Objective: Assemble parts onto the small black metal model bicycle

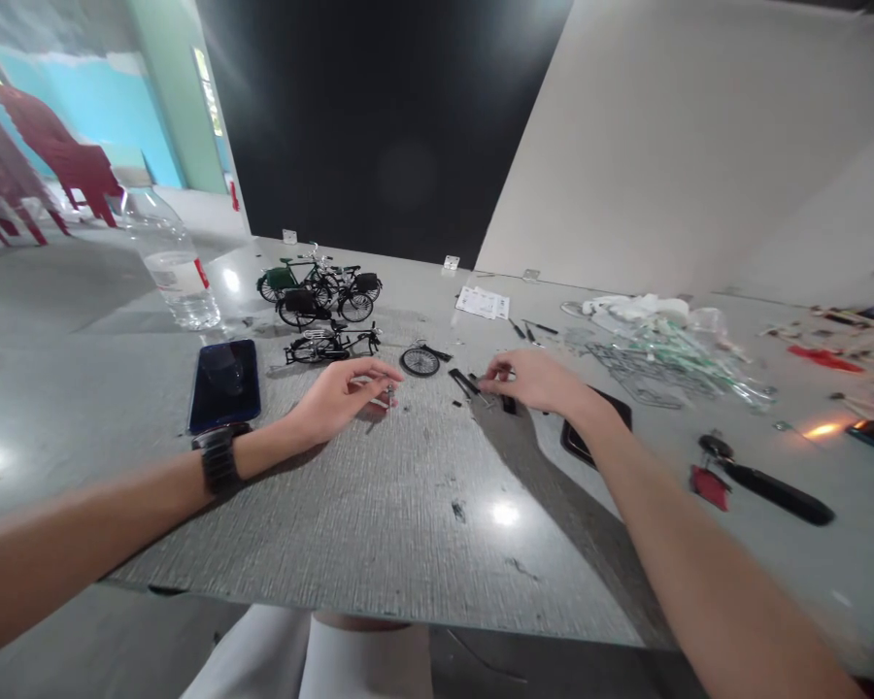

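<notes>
My left hand is closed in a pinch on a small silvery metal part, whose exact kind is too small to tell. Just beyond it stands a partly built black model bicycle, with no wheels visible on it. A spoked model wheel lies between my hands. My right hand reaches down to several small black parts on the table, fingertips drawn together; what they pinch, if anything, is hidden.
Finished model bicycles stand at the back left, near a water bottle and a phone. Printed sheets lie behind. To the right are a black case, plastic wrappings and keys with a black handle.
</notes>
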Demonstrator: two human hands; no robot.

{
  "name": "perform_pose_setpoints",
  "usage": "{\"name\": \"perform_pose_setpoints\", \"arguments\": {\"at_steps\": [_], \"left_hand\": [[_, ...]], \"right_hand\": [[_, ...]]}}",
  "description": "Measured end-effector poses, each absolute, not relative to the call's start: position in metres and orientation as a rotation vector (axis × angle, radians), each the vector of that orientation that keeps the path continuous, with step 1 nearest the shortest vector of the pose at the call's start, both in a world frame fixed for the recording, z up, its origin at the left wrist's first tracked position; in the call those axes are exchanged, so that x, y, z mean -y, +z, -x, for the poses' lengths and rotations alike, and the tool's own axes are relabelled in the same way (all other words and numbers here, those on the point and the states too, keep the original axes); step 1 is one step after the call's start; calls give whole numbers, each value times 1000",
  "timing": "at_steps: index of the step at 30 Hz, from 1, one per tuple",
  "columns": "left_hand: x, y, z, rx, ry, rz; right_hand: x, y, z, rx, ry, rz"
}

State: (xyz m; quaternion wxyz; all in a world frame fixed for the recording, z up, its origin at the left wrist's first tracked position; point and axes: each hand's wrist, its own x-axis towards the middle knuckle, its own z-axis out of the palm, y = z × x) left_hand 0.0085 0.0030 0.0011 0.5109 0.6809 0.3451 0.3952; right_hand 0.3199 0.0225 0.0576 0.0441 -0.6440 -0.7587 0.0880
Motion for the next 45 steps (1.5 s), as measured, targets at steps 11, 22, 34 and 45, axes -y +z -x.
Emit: {"name": "perform_pose_setpoints", "arguments": {"at_steps": [11, 22, 34, 45], "left_hand": [[0, 3, -9, -838, 936, -1598], [1, 7, -11, -823, 949, -1354], [-2, 10, -11, -905, 1058, -1449], [-3, 8, -9, -824, 1003, -1385]], "right_hand": [[-24, 43, -311, 2269, 344, 1927], [-20, 49, -298, 2134, 260, 1656], [12, 51, -241, 2000, 793, 1283], [16, 50, -234, 1829, 1131, 1231]]}}
